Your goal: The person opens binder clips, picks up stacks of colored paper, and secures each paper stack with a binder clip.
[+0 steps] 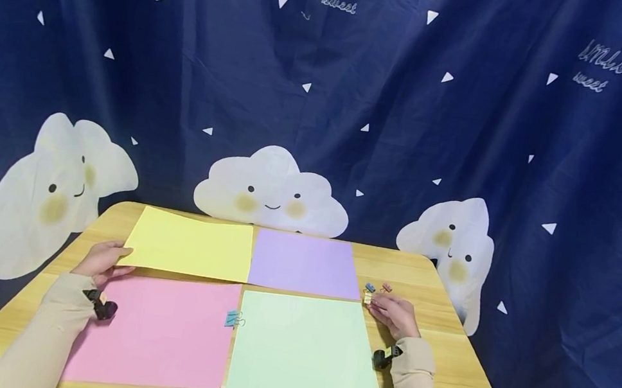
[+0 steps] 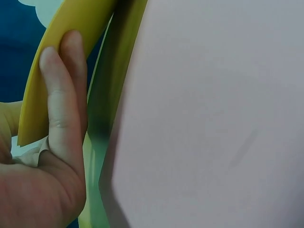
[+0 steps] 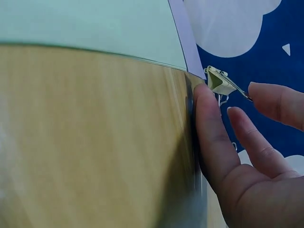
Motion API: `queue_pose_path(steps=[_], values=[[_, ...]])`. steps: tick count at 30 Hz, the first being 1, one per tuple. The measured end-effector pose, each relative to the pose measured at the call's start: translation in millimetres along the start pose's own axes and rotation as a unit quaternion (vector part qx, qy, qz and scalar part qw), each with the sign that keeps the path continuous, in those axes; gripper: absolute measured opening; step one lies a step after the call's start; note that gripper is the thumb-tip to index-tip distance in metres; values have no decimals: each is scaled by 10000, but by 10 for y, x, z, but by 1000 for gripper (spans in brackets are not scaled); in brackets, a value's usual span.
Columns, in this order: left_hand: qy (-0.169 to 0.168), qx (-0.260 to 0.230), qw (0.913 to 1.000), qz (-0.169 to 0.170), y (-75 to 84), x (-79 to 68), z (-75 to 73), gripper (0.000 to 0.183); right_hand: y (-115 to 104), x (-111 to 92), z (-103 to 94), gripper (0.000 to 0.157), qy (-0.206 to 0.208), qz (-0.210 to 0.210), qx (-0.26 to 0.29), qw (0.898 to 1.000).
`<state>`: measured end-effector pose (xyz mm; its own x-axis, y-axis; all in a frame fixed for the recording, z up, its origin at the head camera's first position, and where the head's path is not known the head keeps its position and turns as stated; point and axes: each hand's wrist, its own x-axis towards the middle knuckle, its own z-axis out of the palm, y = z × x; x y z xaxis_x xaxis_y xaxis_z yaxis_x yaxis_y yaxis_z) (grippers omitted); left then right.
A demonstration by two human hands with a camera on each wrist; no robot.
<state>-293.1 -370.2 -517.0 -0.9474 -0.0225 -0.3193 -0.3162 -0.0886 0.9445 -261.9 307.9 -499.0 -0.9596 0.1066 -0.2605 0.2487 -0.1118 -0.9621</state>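
My left hand point(image 1: 101, 261) pinches the near left corner of a yellow sheet of paper point(image 1: 191, 244), lifting that edge off the table. In the left wrist view, two extended fingers point(image 2: 61, 95) lie against one face of the bent sheet, with the thumb largely hidden behind it. My right hand point(image 1: 398, 315) has its fingertips round a small pale yellow binder clip point(image 3: 219, 81) beside the purple sheet's near right corner. One fingertip meets the end of the clip's wire handle. A blue binder clip point(image 1: 371, 287) and a pinkish-red one point(image 1: 387, 287) lie just beyond.
A purple sheet point(image 1: 305, 264) adjoins the yellow one at the right. Nearer lie a pink sheet point(image 1: 159, 337) and a pale green sheet point(image 1: 303, 348). A larger blue binder clip point(image 1: 231, 319) sits on the pink sheet's right edge. A dark blue curtain point(image 1: 323, 92) hangs behind the wooden table point(image 1: 438, 300).
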Motion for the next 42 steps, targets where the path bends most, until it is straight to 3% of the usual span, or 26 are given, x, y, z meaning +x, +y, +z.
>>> queue_pose_path(steps=[12,20,33,42], values=[[-39,-176,9998,85,28,-78,27,72,-23,-7,19,59,74,83,-92,9999],[88,-148,9998,50,37,-96,40,72,-4,-6,16,58,-41,95,200,9997],[55,-464,9989,92,38,-134,48,71,-2,7,27,33,-110,-35,10,9999],[24,-607,9980,157,34,-161,60,71,-41,-28,69,25,-73,14,-27,10000]])
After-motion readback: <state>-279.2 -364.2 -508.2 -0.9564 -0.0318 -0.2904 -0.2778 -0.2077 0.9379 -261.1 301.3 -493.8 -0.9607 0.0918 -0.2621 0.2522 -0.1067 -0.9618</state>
